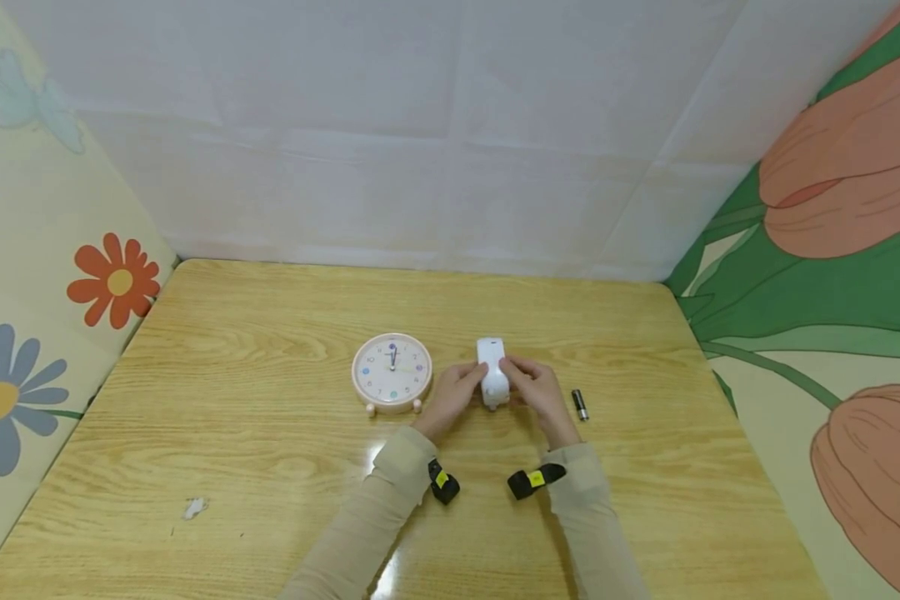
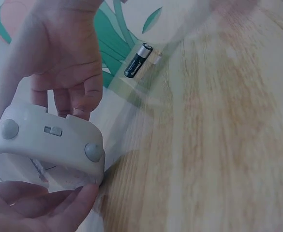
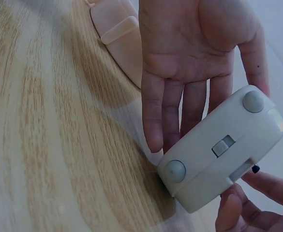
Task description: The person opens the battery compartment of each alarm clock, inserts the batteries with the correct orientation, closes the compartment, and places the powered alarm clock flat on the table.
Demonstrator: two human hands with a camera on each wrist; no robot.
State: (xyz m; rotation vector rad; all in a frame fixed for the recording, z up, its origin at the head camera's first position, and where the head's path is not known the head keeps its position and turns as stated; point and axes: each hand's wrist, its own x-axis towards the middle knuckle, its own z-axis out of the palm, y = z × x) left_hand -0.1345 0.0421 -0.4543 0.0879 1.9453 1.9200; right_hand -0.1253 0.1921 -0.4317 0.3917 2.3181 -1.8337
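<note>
A small white alarm clock (image 1: 494,383) is held between both hands over the table. My left hand (image 1: 452,398) grips one side, and my right hand (image 1: 537,390) grips the other. In the left wrist view, the side of the white clock (image 2: 52,133) with two round grey feet and a small switch faces the camera; part of its dial shows below. A black knob (image 3: 256,168) sticks out at its back in the right wrist view. A black and silver battery (image 1: 580,405) lies on the table right of my right hand.
A round pink alarm clock (image 1: 392,372) lies face up to the left of my left hand. Farther left, a small white scrap (image 1: 195,507) lies on the wooden table (image 1: 270,333). A white cloth (image 1: 345,167) hangs behind the table, with flower-patterned panels at both sides.
</note>
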